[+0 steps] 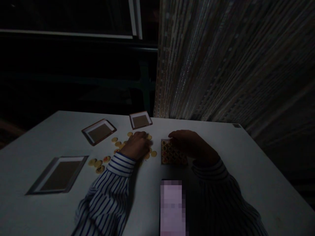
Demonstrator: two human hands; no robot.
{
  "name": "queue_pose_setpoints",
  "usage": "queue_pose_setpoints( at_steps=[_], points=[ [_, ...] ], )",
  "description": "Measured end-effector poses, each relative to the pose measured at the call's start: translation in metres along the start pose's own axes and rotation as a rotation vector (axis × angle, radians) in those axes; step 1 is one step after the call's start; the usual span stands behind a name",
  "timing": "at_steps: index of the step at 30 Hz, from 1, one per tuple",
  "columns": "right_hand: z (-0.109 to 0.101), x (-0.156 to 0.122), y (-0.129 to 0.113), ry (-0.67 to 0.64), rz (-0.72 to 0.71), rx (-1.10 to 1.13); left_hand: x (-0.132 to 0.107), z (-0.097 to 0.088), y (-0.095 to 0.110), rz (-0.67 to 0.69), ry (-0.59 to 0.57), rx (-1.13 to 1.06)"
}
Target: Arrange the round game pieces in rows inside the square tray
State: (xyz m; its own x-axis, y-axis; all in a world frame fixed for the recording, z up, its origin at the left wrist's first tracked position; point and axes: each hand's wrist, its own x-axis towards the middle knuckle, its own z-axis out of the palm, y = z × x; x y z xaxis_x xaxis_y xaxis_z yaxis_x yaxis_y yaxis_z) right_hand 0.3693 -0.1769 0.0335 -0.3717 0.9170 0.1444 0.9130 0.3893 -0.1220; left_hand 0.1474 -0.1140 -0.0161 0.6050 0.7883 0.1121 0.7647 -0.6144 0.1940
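Observation:
Small round yellow tokens point(99, 163) lie scattered on a white table point(246, 170). My left hand point(137, 144) rests palm down among them, fingers curled over a few; whether it grips any is hidden. My right hand point(189, 142) lies curled on the far edge of a small square board point(172, 154) filled with round tokens. Both arms wear blue-striped white sleeves.
Three empty square frames lie to the left: a large one point(59, 173) near me, one point(99, 131) further back, and a small one point(140, 120) at the far edge. A blurred phone-like slab point(172, 206) lies close to me. Tall stacked sheets point(221, 65) rise behind. The room is dark.

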Motion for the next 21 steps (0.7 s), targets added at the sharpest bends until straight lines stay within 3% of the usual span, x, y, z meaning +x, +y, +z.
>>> queue_pose_setpoints(
  at_steps=[4, 21],
  points=[
    [-0.001, -0.002, -0.002, -0.018, -0.006, 0.003, 0.0, 0.0, 0.003, 0.035, -0.082, 0.092],
    [0.001, -0.004, -0.003, -0.036, -0.006, 0.006, 0.001, 0.013, -0.002, 0.056, -0.131, 0.074]
  ],
)
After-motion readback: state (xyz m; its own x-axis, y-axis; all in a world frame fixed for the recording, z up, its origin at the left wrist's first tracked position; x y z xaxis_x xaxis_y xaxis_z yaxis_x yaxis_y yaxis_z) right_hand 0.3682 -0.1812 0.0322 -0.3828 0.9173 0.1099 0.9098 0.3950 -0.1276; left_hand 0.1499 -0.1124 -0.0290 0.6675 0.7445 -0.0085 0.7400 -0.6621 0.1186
